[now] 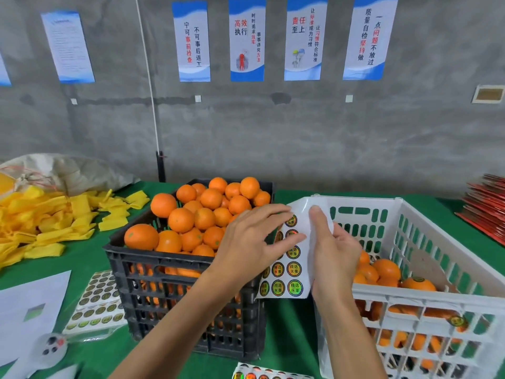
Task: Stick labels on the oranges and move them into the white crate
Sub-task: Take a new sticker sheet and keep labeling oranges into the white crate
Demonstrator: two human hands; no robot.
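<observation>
Even, diffuse light fills the scene, bright enough to show colour clearly, with no hard shadows; only soft shade lies under the black slatted plastic crate [191, 305] on the green cloth-covered surface [90, 258]. The grey concrete wall [300, 138] looks mottled and slightly soft. Wide-angle distortion bends the blue-and-white wall posters [370, 36] outward at the edges. Near corners blur, and the glossy round holographic stickers [294, 288] catch faint glare.

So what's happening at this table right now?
A person is labelling oranges. The right hand holds a label sheet between the two crates, and the left hand has its fingers on the sheet's upper part, seemingly peeling a label. The black crate is heaped with oranges; the white crate holds a few, at least one labelled.
</observation>
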